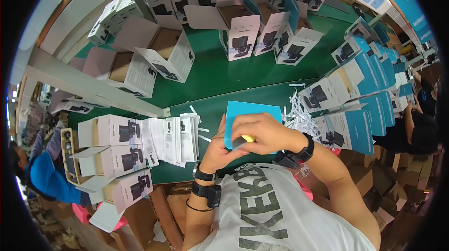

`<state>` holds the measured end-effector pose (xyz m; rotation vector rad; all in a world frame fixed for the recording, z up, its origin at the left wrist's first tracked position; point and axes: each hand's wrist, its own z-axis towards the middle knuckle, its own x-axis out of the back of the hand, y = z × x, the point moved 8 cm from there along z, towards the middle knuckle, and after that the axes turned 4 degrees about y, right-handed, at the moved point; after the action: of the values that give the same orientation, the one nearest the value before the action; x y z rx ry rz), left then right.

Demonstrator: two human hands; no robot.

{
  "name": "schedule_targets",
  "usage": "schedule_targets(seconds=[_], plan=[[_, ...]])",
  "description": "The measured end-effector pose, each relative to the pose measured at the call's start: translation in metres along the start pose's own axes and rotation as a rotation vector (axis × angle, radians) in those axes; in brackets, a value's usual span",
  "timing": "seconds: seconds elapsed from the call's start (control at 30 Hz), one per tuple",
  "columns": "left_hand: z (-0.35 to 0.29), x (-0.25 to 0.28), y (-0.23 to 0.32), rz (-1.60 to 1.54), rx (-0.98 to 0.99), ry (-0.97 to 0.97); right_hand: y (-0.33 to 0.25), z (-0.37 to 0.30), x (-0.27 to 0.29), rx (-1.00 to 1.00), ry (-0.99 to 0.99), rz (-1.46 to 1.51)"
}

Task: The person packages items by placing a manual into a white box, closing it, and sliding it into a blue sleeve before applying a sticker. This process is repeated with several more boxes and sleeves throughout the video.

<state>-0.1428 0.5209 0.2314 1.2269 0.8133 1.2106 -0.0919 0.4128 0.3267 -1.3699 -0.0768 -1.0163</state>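
Observation:
In front of my body is a bright blue box (248, 107), its flat blue face turned up above the green table. My left hand (219, 152) wraps round the near left edge of the box. Over the same corner, my right hand (264, 132) is closed on a small yellow and dark grey object (248, 138), whose kind I cannot make out. The fingers of both hands almost meet there, and my right hand hides much of the box's face.
White printed leaflets (180, 134) lie in stacks on the left beside open white boxes (126, 155). Paper strips (299, 119) heap up on the right, by blue-flapped boxes (343, 132). Open boxes (241, 38) line a green shelf ahead. People (51, 176) are at both sides.

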Motion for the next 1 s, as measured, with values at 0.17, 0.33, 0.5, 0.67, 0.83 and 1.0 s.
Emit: schedule_targets(seconds=[0.17,0.33,0.5,0.67,0.83,1.0], plan=[[-0.008,0.013,0.014,-0.073,-0.093,0.352,0.037,-0.13,0.127,-0.228,0.764,0.418],[-0.003,0.023,0.023,-0.074,-0.157,0.412,0.024,-0.155,0.068,-0.474,0.489,-0.107],[-0.018,0.022,0.008,0.255,-0.128,0.377,0.03,-0.133,-0.005,-0.367,0.61,-0.162],[-0.024,0.022,-0.001,0.352,-0.115,0.427,0.031,-0.137,-0.016,-0.305,0.819,-0.293],[-0.016,-0.001,0.0,0.48,-0.223,0.365,0.054,-0.168,-0.008,-0.281,0.765,-0.303],[-0.004,-0.004,0.021,0.721,-0.34,0.208,0.05,-0.169,-0.002,-0.256,0.811,-0.405]])
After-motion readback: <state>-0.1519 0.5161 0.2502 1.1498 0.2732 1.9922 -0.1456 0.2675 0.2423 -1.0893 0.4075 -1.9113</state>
